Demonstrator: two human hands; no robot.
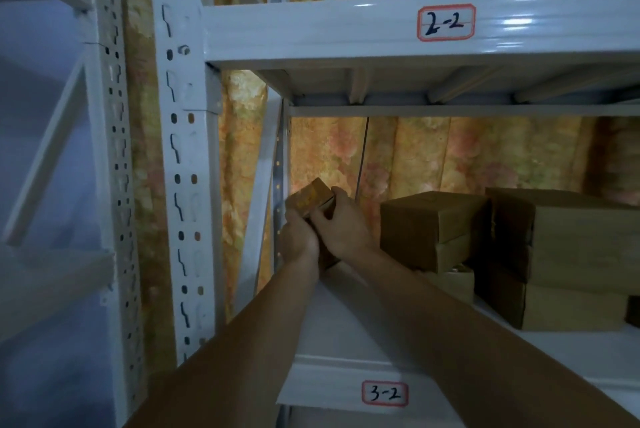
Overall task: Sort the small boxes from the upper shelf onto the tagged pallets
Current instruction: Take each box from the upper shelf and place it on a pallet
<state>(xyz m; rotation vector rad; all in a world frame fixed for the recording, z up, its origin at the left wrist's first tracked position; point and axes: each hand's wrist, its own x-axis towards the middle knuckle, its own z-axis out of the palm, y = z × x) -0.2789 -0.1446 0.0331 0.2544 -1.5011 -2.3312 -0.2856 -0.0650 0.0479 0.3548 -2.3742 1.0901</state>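
A small brown cardboard box point(311, 198) is tilted above the left end of the white shelf point(346, 330) tagged 3-2. Both my hands reach up to it. My left hand point(298, 238) grips its lower left side. My right hand point(341, 225) curls round its right side from the front. The box's underside is hidden by my fingers. More brown boxes point(429, 230) stand stacked further right on the same shelf.
A larger stack of cardboard boxes point(568, 254) fills the shelf's right side. The beam overhead carries a tag 2-2 point(446, 22). A perforated white upright point(180, 157) stands left of my hands. A flowered curtain point(433, 157) hangs behind the rack.
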